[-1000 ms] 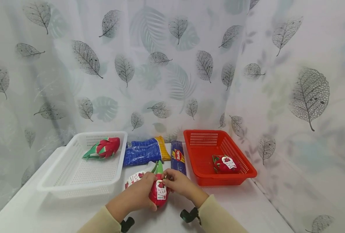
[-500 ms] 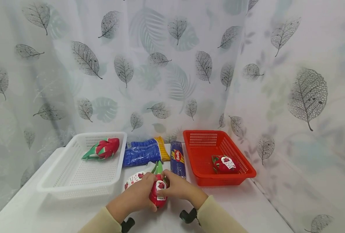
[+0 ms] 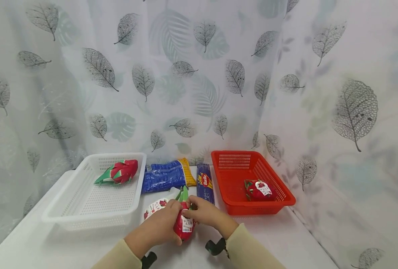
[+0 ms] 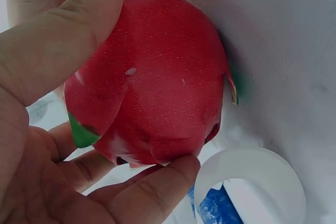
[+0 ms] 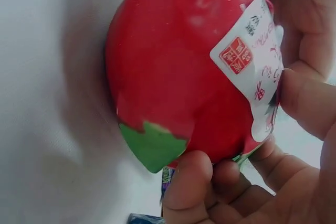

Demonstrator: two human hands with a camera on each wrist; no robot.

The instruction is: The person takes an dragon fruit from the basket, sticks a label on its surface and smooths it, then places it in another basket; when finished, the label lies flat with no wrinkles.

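Note:
A red dragon fruit (image 3: 179, 225) with green leaf tips stands close over the table in front of me. My left hand (image 3: 160, 225) grips it from the left, thumb on its near side and fingers under it, as the left wrist view shows. On its upper face is a white label (image 5: 254, 56) with red print, one edge lifting slightly. The thumb of my right hand (image 3: 207, 213) presses on this label while its curled fingertips touch the fruit's lower side. Behind my left hand lies a roll of similar white labels (image 3: 156, 206), partly hidden.
At left stands a white basket (image 3: 59, 211) with another dragon fruit (image 3: 126, 170) in it. A red basket (image 3: 227, 186) at right holds a labelled dragon fruit (image 3: 262, 189). Between them lie a blue-and-yellow packet (image 3: 163, 176) and a blue spaghetti pack (image 3: 204, 183). A leaf-patterned curtain (image 3: 185, 93) hangs behind.
My right fingers have shifted from pinching near the label's top edge, over the label, to the thumb pressing its upper part. My left hand keeps its grip on the dragon fruit.

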